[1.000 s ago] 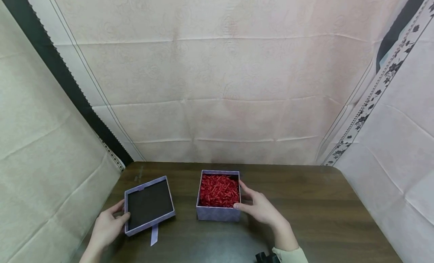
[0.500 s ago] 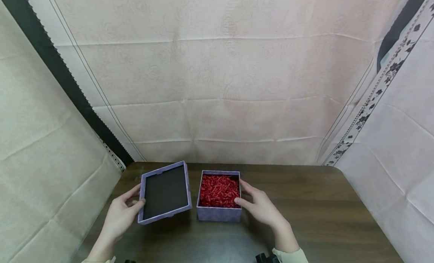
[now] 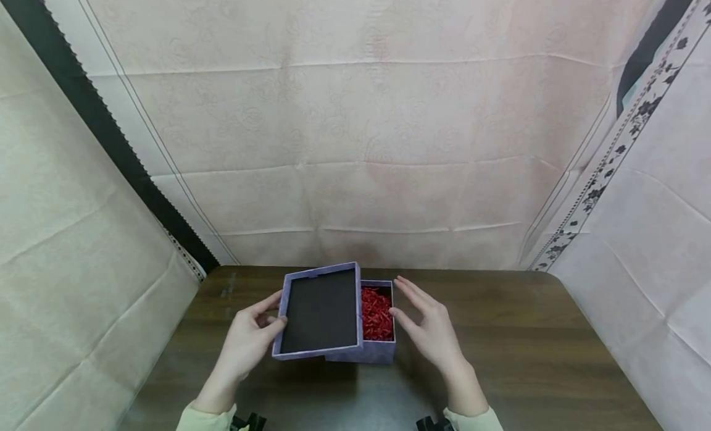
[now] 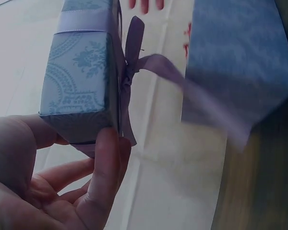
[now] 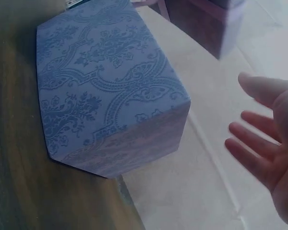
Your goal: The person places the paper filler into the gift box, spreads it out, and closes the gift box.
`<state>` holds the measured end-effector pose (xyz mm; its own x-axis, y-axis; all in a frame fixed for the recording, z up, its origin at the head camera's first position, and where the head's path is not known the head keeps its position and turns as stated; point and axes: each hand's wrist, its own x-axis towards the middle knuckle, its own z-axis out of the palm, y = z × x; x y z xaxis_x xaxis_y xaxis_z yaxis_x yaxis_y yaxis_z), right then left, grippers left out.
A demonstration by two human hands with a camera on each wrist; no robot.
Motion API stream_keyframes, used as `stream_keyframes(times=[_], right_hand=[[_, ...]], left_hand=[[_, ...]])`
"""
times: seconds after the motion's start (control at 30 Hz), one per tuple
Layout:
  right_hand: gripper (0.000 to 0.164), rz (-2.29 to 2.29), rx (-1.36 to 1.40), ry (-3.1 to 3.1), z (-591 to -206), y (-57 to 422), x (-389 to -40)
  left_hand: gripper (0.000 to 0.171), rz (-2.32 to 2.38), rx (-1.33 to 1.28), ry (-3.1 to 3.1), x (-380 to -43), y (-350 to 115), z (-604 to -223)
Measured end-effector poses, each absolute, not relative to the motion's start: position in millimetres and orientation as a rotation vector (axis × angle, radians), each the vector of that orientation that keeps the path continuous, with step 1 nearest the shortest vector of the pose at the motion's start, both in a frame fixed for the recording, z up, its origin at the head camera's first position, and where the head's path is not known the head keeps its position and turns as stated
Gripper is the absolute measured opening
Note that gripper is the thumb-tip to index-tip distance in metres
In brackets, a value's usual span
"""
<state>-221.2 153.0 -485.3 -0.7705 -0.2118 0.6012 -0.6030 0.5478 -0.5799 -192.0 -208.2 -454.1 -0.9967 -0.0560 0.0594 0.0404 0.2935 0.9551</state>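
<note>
My left hand [image 3: 252, 335] grips the left edge of a purple box lid [image 3: 319, 310], its dark inside facing up toward me. The left wrist view shows the lid's patterned side [image 4: 79, 72] pinched between thumb and fingers, a lilac ribbon [image 4: 182, 86] dangling from it. Behind and below the lid stands the open gift box [image 3: 378, 354], its left part hidden by the lid. Red shredded paper [image 3: 376, 313] shows in its right part. At the box's right side is my right hand [image 3: 430, 326], fingers extended; in the right wrist view it is apart from the box [image 5: 110, 76].
The box stands on a dark brown wooden table [image 3: 500, 344] with rounded far corners. Pale cloth [image 3: 355, 141] hangs behind the table, with more cloth panels at left and right.
The left hand has raised the lid off the table and carried it right, over the left part of the box. The right hand has let go of the box's right side.
</note>
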Motion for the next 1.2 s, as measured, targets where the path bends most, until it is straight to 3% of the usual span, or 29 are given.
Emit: stream_keyframes(times=[0.5, 0.9, 1.2], right_hand=[[0.080, 0.873, 0.927, -2.123, -483, 154, -221], [0.070, 0.961, 0.851, -2.121, -485, 158, -222], [0.065, 1.174, 0.693, -2.066, -485, 153, -222]], left_hand=[[0.048, -2.039, -0.077, -2.406, -194, -159, -463], [0.041, -2.051, -0.181, -2.370, -194, -159, -464], [0.039, -2.001, -0.471, -2.220, -195, -161, -466]])
